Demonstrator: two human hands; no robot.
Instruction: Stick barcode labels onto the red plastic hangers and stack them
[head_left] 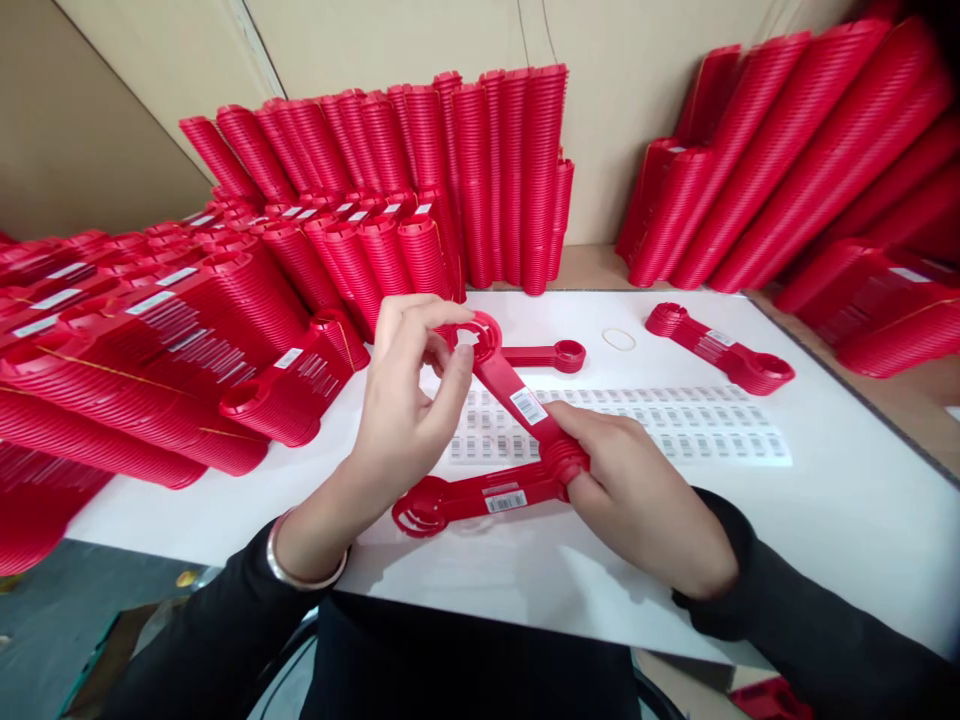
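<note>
A red plastic piece (502, 385) with ringed ends and a white barcode label (528, 406) is held at a slant above the table. My right hand (630, 490) grips its lower right end, thumb and fingers wrapped round it. At its upper left ring, my left hand (416, 390) pinches with thumb and forefinger, and a small whitish bit (468, 338) shows by the thumb tip. Below lies another labelled red piece (480, 497), its right end partly behind the held one. Behind them is a sheet of barcode labels (675, 425).
Tall stacks of red pieces (472, 180) stand along the back, with more bundles (225, 320) at left and leaning stacks (817, 150) at right. A small red stack (720, 347), a rubber band (619, 340) and another red piece (544, 356) lie on the white table (840, 530).
</note>
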